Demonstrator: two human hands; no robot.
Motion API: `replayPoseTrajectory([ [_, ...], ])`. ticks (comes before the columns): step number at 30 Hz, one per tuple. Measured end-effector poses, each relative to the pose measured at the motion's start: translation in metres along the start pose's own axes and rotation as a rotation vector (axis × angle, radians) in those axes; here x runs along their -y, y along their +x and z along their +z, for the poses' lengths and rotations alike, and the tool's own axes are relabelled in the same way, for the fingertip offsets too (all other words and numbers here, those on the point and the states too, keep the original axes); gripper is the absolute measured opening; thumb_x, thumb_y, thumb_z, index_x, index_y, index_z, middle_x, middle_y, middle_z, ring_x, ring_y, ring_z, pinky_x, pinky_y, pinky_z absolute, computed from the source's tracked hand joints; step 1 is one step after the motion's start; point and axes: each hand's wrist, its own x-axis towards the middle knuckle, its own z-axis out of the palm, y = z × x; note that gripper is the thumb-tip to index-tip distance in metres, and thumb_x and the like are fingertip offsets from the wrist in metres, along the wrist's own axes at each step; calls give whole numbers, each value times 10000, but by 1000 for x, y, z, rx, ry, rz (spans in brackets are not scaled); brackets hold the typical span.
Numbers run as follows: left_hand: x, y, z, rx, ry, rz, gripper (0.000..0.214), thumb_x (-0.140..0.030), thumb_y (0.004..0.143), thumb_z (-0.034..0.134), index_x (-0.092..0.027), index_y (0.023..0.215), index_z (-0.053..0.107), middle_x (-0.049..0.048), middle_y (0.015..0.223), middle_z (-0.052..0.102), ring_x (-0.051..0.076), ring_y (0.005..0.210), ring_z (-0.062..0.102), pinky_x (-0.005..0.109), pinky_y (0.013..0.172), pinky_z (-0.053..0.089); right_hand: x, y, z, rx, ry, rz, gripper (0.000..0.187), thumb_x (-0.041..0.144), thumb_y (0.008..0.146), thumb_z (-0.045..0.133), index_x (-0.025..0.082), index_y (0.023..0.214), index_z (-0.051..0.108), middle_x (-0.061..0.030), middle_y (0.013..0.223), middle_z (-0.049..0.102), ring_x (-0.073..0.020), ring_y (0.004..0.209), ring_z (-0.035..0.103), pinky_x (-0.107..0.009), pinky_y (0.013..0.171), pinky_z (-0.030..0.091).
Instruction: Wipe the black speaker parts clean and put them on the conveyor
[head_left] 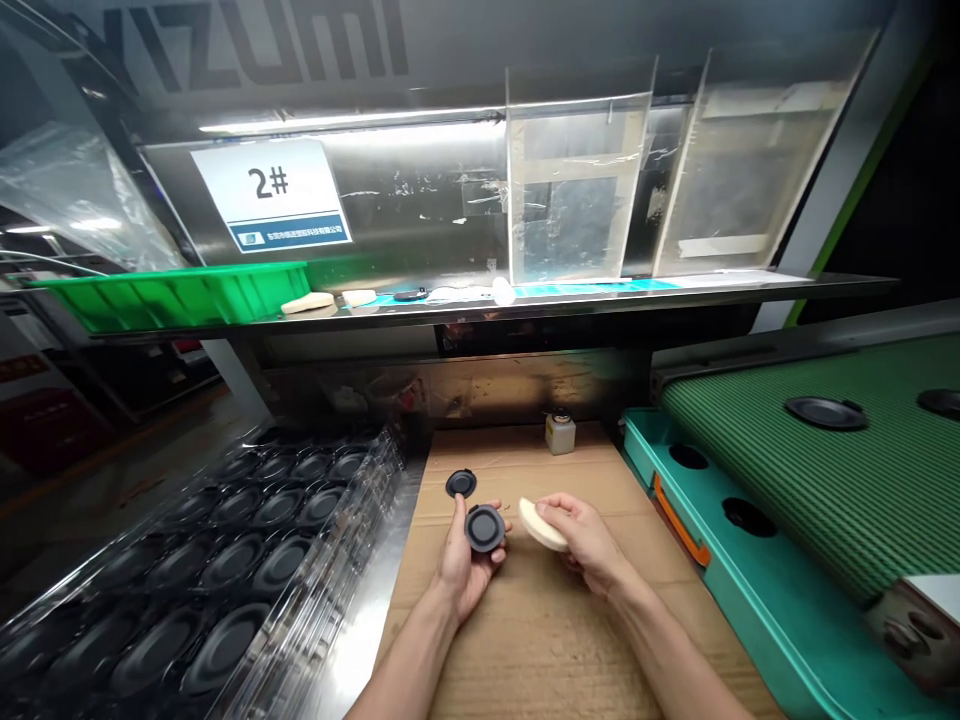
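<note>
My left hand (463, 568) is closed around the edge of a round black plastic lid (485, 528), its face turned toward me. In my right hand (587, 540) is a pale cream sponge pad (541, 527), pinched between thumb and fingers. The pad is a short gap to the right of the lid and apart from it. Just beyond my left fingertips, a second black lid (460, 483) lies flat on the cardboard (517, 630). A small whitish bottle with a dark top (560, 434) stands at the far end of the cardboard.
Clear trays (330, 570) of black lids stand at left. On the right, a green conveyor belt (840, 470) carries black parts above a teal bin (772, 610). A metal shelf (570, 303) crosses ahead, holding a green basket (187, 295) and pale pads (309, 303).
</note>
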Motion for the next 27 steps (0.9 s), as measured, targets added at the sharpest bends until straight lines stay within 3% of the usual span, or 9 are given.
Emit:
replayPoseTrajectory([
  [3, -1, 0, -4, 36, -38, 7, 567, -625, 856, 417, -131, 1087, 570, 126, 808, 646, 135, 583, 533, 222, 480, 353, -9, 9, -4, -138, -46, -10, 412, 520, 745, 619, 167, 945, 549, 79, 485, 453, -37, 332, 244, -173, 342, 128],
  [8, -1, 5, -8, 68, -70, 0, 574, -637, 856, 393, -139, 1084, 563, 126, 811, 641, 148, 609, 546, 233, 511, 377, -14, 14, -14, -98, -275, -113, 529, 512, 744, 610, 141, 1117, 559, -12, 635, 634, -123, 488, 534, -202, 432, 361],
  [11, 0, 8, -8, 72, -69, -12, 591, -650, 851, 384, -131, 1062, 572, 137, 813, 645, 163, 628, 559, 251, 541, 403, 5, 9, -38, -252, -496, -221, 448, 515, 756, 586, 129, 975, 646, -87, 797, 695, -167, 634, 618, -240, 544, 443],
  [13, 0, 10, -9, 83, -71, -17, 604, -657, 845, 386, -124, 1054, 581, 140, 808, 646, 169, 634, 564, 260, 555, 414, 23, 3, -57, -364, -611, -278, 442, 524, 790, 534, 131, 946, 661, -97, 849, 701, -167, 636, 617, -255, 581, 453],
  [15, 0, 11, -9, 102, -80, -22, 624, -667, 836, 391, -117, 1055, 588, 145, 807, 648, 173, 635, 567, 264, 562, 419, 36, -6, -74, -397, -753, -280, 452, 531, 812, 493, 141, 960, 668, -87, 834, 701, -163, 619, 610, -263, 595, 447],
  [18, 0, 11, -11, 116, -102, -39, 642, -685, 816, 409, -116, 1050, 595, 149, 810, 653, 175, 628, 570, 266, 560, 421, 34, -26, -88, -338, -1025, -217, 431, 540, 800, 508, 197, 997, 681, -62, 838, 698, -181, 692, 628, -263, 604, 429],
  [21, 0, 11, -11, 108, -127, -46, 640, -696, 799, 432, -130, 1049, 596, 142, 818, 657, 176, 625, 574, 270, 560, 427, 12, -51, -85, -195, -1241, -157, 373, 492, 759, 581, 272, 1046, 674, -37, 887, 692, -198, 755, 630, -266, 608, 416],
  [24, 1, 11, -11, 97, -136, -44, 638, -699, 797, 431, -140, 1060, 592, 140, 828, 660, 185, 644, 589, 288, 582, 446, -5, -67, -65, 2, -1242, -221, 269, 404, 820, 523, 275, 996, 681, -41, 942, 681, -199, 829, 621, -277, 695, 431],
  [27, 2, 11, -12, 98, -139, -44, 614, -680, 820, 413, -147, 1069, 590, 133, 834, 661, 195, 680, 607, 312, 628, 469, -3, -65, -30, 52, -1084, -357, 307, 398, 885, 453, 240, 1047, 661, -63, 968, 665, -189, 837, 608, -271, 731, 436],
])
